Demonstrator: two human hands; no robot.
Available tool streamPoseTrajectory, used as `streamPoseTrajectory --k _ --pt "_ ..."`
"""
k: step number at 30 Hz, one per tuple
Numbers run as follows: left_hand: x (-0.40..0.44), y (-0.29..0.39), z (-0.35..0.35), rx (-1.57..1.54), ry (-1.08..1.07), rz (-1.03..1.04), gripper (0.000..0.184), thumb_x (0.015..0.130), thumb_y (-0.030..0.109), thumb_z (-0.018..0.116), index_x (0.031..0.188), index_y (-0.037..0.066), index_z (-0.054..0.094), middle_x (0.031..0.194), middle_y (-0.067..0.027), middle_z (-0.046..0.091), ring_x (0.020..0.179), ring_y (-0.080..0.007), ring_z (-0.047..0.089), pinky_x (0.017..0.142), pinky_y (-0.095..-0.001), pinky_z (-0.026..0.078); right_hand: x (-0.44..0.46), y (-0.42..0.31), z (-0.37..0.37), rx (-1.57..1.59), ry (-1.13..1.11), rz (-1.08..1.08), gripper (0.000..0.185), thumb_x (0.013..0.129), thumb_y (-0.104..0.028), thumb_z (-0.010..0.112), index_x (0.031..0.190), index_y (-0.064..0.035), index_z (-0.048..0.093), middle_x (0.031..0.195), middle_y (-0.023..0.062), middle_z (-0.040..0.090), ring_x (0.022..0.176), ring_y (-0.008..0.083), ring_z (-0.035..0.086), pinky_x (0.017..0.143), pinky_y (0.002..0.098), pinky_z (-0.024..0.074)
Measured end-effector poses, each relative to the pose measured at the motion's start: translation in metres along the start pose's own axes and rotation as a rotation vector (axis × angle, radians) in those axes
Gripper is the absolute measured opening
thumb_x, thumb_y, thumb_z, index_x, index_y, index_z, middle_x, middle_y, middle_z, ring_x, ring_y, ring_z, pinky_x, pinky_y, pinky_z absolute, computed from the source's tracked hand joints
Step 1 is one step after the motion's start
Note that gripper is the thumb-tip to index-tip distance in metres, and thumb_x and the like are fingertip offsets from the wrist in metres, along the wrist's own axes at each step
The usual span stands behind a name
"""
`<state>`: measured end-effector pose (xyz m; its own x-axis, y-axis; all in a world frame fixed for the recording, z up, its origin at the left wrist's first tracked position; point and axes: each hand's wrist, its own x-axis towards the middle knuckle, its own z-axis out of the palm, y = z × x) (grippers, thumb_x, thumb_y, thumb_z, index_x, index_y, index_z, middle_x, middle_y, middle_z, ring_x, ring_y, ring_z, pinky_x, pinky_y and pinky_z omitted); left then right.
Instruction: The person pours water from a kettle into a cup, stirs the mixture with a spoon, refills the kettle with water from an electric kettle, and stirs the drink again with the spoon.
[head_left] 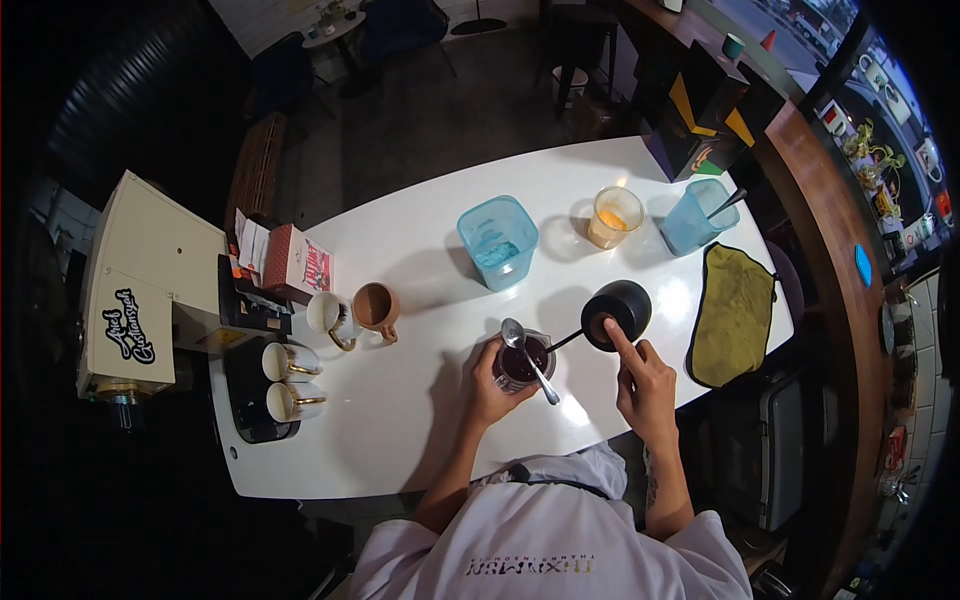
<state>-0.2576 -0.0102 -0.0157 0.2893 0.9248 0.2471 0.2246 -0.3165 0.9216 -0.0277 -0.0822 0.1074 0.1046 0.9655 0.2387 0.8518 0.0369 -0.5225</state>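
Observation:
My left hand is wrapped round a glass of dark red liquid near the table's front edge. A metal spoon lies across the rim of that glass. To its right, a black gooseneck kettle is in my right hand, the index finger stretched onto its top. The kettle's thin spout points left, its tip at the glass rim. Whether liquid is flowing cannot be made out. The kettle's handle is mostly hidden by my fingers.
On the white table stand a blue container, a glass with orange contents and a blue pitcher. An olive cloth lies right. Several cups, including a brown cup, and a cream machine are left.

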Motion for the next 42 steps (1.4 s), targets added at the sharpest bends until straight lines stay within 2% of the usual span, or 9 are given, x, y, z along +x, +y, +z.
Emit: streamPoseTrajectory --k 6,8,26,29,36,38,42 --pt "0.001 0.001 -0.001 0.006 -0.018 -0.008 0.084 0.062 0.017 0.095 0.133 0.000 0.054 0.120 -0.0141 0.065 0.111 -0.0280 0.066 0.096 -0.0393 0.054 0.000 -0.002 -0.002 0.024 0.028 -0.005 0.089 0.074 0.014 0.063 0.151 -0.0288 0.050 0.079 0.0116 0.056 0.062 0.0296 0.059 0.056 0.0429 0.0490" --pt "0.002 0.002 0.001 -0.027 0.004 -0.030 0.080 0.058 0.017 0.097 0.124 0.000 0.056 0.115 -0.0143 0.064 0.107 -0.0302 0.065 0.093 -0.0411 0.052 0.001 -0.002 -0.003 0.020 0.036 0.001 0.089 0.074 0.014 0.063 0.151 -0.0289 0.050 0.079 0.0118 0.056 0.063 0.0296 0.059 0.056 0.0429 0.0491" --pt "0.001 0.002 0.001 -0.026 0.003 -0.038 0.080 0.058 0.011 0.096 0.126 0.000 0.055 0.117 -0.0143 0.064 0.108 -0.0291 0.066 0.092 -0.0403 0.053 -0.002 -0.001 -0.001 -0.012 0.018 -0.021 0.090 0.073 0.014 0.063 0.151 -0.0303 0.051 0.078 0.0113 0.054 0.061 0.0284 0.057 0.057 0.0426 0.0483" --pt "0.001 0.000 -0.001 -0.002 -0.008 -0.026 0.084 0.060 0.015 0.096 0.132 0.000 0.054 0.119 -0.0148 0.066 0.109 -0.0287 0.068 0.094 -0.0386 0.055 -0.003 -0.001 -0.001 -0.012 0.002 -0.022 0.090 0.073 0.014 0.063 0.151 -0.0301 0.051 0.077 0.0108 0.053 0.061 0.0283 0.057 0.056 0.0427 0.0482" --pt "0.001 0.000 0.001 -0.003 -0.004 -0.014 0.085 0.061 0.015 0.096 0.132 -0.001 0.054 0.120 -0.0156 0.066 0.111 -0.0287 0.067 0.096 -0.0394 0.054 0.001 -0.002 -0.004 0.025 0.043 -0.037 0.092 0.072 0.014 0.063 0.151 -0.0307 0.051 0.076 0.0108 0.053 0.059 0.0279 0.056 0.055 0.0418 0.0485" --pt "0.001 0.002 0.001 -0.009 0.008 -0.043 0.078 0.058 0.010 0.096 0.124 0.001 0.056 0.116 -0.0140 0.065 0.107 -0.0292 0.066 0.093 -0.0407 0.053 -0.001 -0.001 -0.002 0.008 0.025 -0.036 0.091 0.072 0.014 0.063 0.150 -0.0303 0.052 0.077 0.0109 0.054 0.060 0.0279 0.057 0.055 0.0417 0.0488" --pt "0.002 0.003 0.000 -0.017 0.011 -0.027 0.078 0.058 0.010 0.096 0.124 0.002 0.056 0.116 -0.0141 0.065 0.107 -0.0293 0.066 0.093 -0.0410 0.053 -0.003 -0.001 -0.001 0.007 0.003 -0.037 0.090 0.071 0.013 0.063 0.150 -0.0304 0.052 0.077 0.0110 0.054 0.060 0.0279 0.057 0.055 0.0416 0.0488"
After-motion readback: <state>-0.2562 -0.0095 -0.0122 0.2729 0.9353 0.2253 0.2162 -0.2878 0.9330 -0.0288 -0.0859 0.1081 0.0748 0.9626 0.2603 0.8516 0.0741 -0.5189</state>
